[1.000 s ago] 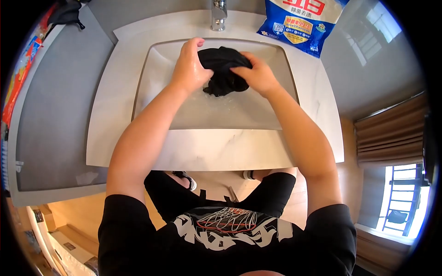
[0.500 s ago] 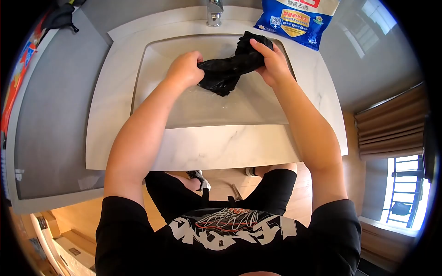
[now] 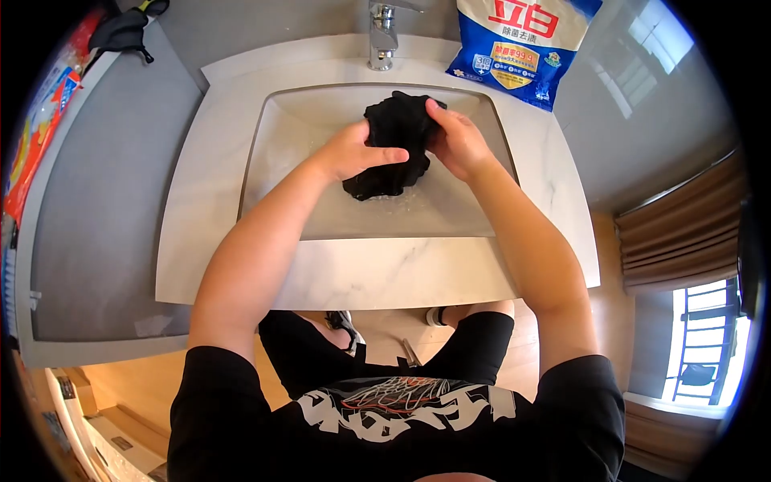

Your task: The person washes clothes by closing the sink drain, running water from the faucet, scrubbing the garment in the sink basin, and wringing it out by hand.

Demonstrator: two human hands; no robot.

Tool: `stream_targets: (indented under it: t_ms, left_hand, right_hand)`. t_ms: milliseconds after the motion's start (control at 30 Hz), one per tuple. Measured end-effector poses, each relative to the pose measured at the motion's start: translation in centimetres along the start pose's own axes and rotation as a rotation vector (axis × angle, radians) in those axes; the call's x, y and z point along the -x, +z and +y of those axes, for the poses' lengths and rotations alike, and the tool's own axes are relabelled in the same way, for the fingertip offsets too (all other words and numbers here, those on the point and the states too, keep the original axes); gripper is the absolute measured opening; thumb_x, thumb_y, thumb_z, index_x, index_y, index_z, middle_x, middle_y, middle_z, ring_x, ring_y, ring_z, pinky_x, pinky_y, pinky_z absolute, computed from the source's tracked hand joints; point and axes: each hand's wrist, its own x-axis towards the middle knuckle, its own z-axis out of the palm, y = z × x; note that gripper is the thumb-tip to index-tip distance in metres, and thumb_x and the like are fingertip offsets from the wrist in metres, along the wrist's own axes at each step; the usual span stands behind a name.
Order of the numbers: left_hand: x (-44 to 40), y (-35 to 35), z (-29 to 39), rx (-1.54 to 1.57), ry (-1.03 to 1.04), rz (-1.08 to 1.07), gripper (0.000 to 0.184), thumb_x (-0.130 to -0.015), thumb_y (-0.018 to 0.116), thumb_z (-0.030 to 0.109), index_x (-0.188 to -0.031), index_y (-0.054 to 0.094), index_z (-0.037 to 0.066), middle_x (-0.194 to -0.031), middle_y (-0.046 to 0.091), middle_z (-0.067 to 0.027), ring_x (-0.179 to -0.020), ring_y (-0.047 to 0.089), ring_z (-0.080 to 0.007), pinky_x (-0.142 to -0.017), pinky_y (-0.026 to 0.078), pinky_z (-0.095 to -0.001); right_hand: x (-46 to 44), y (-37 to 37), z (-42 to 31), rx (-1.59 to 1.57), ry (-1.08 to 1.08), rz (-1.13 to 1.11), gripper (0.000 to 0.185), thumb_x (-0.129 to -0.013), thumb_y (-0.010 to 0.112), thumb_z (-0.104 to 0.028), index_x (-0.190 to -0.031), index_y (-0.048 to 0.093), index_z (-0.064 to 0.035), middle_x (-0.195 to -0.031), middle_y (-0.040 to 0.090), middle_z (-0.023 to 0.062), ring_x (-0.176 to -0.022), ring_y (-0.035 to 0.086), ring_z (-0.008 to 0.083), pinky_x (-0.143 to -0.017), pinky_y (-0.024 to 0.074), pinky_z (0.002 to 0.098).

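A wet, bunched black cloth (image 3: 393,128) is held over the sink basin (image 3: 321,217); its exact kind cannot be made out. My left hand (image 3: 353,151) grips its left side, with the thumb lying across the front and the other fingers behind the fabric. On the cloth's right edge, my right hand (image 3: 456,138) pinches with the thumb on top, its remaining fingers partly hidden. The lower end of the cloth hangs close to the basin floor, where some water glistens.
A chrome faucet (image 3: 383,36) rises behind the basin. At the back right of the marble countertop (image 3: 385,273) stands a blue and white detergent bag (image 3: 514,56). On the left ledge lie a black strapped item (image 3: 120,32) and an orange package (image 3: 40,132).
My hands have come closer together, and the cloth has gone from a stretched, twisted strip to a gathered bundle. The camera view has tilted up slightly.
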Motion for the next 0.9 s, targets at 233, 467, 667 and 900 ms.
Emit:
stream_targets:
  t_ms: [233, 467, 667, 900]
  left_hand:
    - [-0.6, -1.2, -0.5, 0.251, 0.019, 0.413, 0.018, -0.084, 0.069, 0.009, -0.100, 0.065, 0.001, -0.094, 0.069, -0.0055, -0.088, 0.064, -0.0151, -0.081, 0.051, -0.0310]
    - [-0.6, -2.1, 0.1, 0.339, 0.198, 0.406, 0.022, -0.085, 0.068, 0.002, -0.105, 0.061, -0.001, -0.098, 0.070, -0.0105, -0.087, 0.069, -0.0222, -0.081, 0.054, -0.0344]
    - [-0.4, -1.2, 0.1, 0.147, 0.176, 0.370, 0.023, -0.085, 0.077, 0.015, -0.102, 0.069, 0.001, -0.097, 0.071, -0.0047, -0.083, 0.066, -0.0121, -0.078, 0.053, -0.0286]
    - [0.2, -0.5, 0.5, 0.003, 0.135, 0.165, 0.025, -0.082, 0.078, 0.013, -0.102, 0.070, 0.002, -0.095, 0.071, -0.0024, -0.087, 0.065, -0.0114, -0.082, 0.052, -0.0282]
  right_hand:
    - [-2.1, -3.1, 1.6, 0.258, -0.103, 0.284, 0.019, -0.085, 0.058, -0.010, -0.101, 0.062, 0.0002, -0.088, 0.063, 0.0061, -0.071, 0.057, 0.0155, -0.058, 0.0444, 0.0306]
    - [-2.8, -5.2, 1.6, 0.618, -0.014, 0.507, 0.037, -0.078, 0.059, -0.010, -0.113, 0.057, 0.0026, -0.090, 0.061, 0.0105, -0.072, 0.057, 0.0205, -0.058, 0.0454, 0.0342]
    - [-2.5, -4.8, 1.9, 1.200, -0.164, 0.325, 0.053, -0.074, 0.074, -0.029, -0.115, 0.063, 0.0028, -0.104, 0.068, 0.0235, -0.096, 0.068, 0.0339, -0.085, 0.0528, 0.0391]
    - [-1.9, -3.4, 2.4, 1.150, -0.483, 0.115, 0.100, -0.073, 0.082, -0.018, -0.154, 0.023, -0.0114, -0.151, 0.039, 0.0194, -0.134, 0.046, 0.0309, -0.106, 0.0421, 0.0402]
